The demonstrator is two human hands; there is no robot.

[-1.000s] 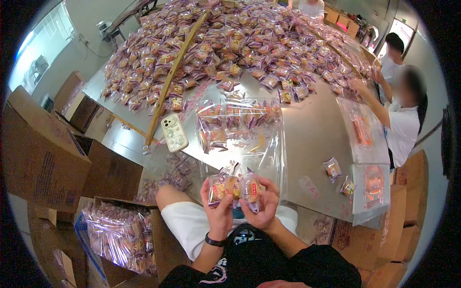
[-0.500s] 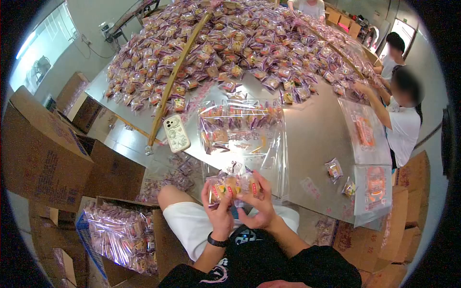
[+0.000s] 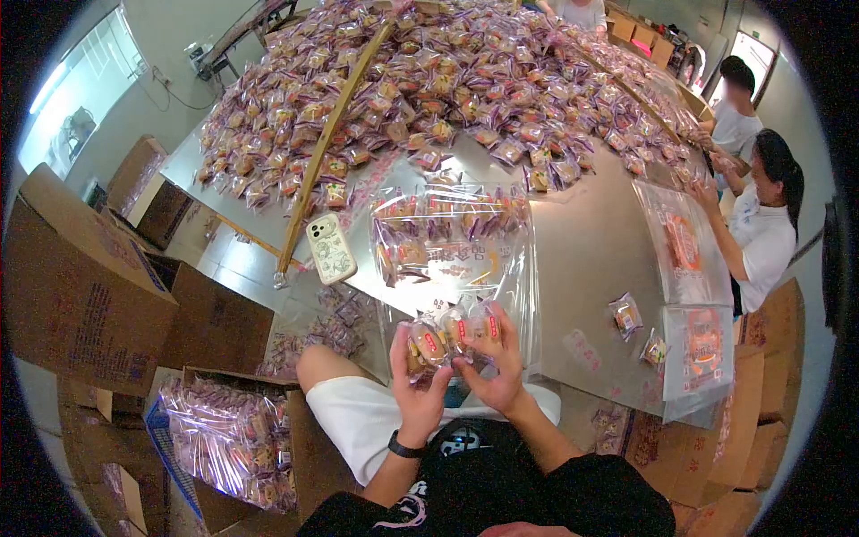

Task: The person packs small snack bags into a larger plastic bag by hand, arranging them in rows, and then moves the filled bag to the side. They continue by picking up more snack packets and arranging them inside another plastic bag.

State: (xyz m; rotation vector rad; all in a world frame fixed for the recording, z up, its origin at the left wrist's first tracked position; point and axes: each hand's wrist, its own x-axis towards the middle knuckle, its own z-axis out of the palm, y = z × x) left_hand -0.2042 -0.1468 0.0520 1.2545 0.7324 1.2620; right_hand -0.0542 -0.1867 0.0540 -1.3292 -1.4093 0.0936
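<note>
- A short row of clear-wrapped, golden-brown cakes with red labels point(image 3: 458, 331), at least three visible, sits between a worker's hands, above the lap at the bench's near edge.
- The left hand point(image 3: 417, 390) grips the row's left end; the right hand point(image 3: 497, 379) clasps its right end, thumbs on the near side.
- The row's long axis runs left to right across the body, its right end slightly farther out; the red labels face up toward the wearer.
- Straight ahead, beyond the fingertips, lies a clear, printed plastic bag point(image 3: 512, 282) with similar cakes at its far end; the right hand's fingertips reach slightly nearer it.
- A cream phone with line drawings point(image 3: 331, 250) rests left of the bag on the silvery metal bench point(image 3: 577, 268).
- Farther off, a broad heap of purple-edged packets point(image 3: 474, 103) spreads across the bench; a white-shirted co-worker point(image 3: 762, 234) stands at right.
</note>
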